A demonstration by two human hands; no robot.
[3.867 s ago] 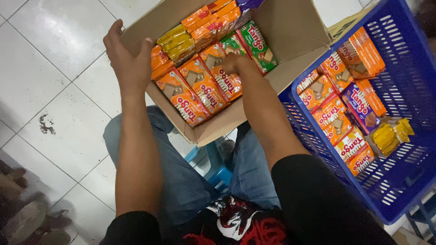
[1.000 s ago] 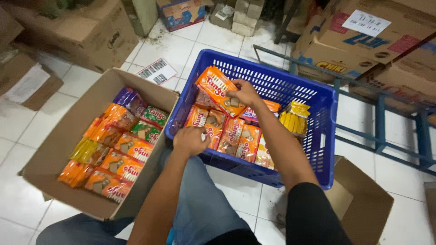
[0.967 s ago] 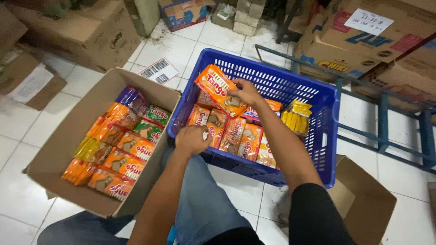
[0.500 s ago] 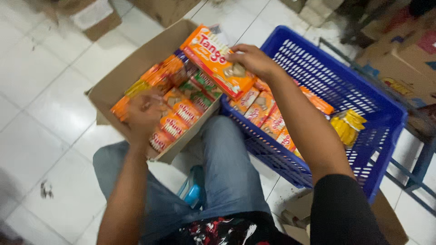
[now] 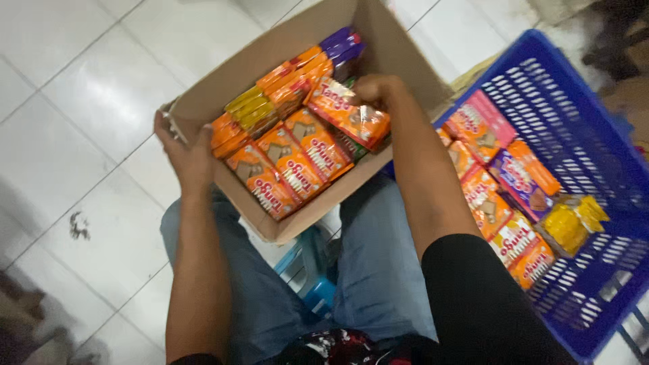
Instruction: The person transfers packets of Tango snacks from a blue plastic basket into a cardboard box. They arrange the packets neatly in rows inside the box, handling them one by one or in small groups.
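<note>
A brown cardboard box (image 5: 216, 91) rests on my lap, packed with orange, green, yellow and purple snack packs. My right hand (image 5: 376, 89) grips an orange wafer pack (image 5: 348, 115) and holds it low inside the box, over the right-hand row. My left hand (image 5: 184, 150) clasps the box's left wall at its near corner. To the right stands a blue plastic crate (image 5: 581, 128) with more orange packs, a purple pack (image 5: 524, 179) and a yellow bundle (image 5: 571, 223).
White floor tiles (image 5: 74, 101) stretch to the left, with a dark stain (image 5: 79, 226) on them. A blue stool (image 5: 314, 267) shows between my knees. A flattened cardboard edge (image 5: 473, 71) lies between box and crate.
My right hand has carried the orange pack from above the crate's edge down into the cardboard box. My left hand has moved from over the packs to the box's left wall.
</note>
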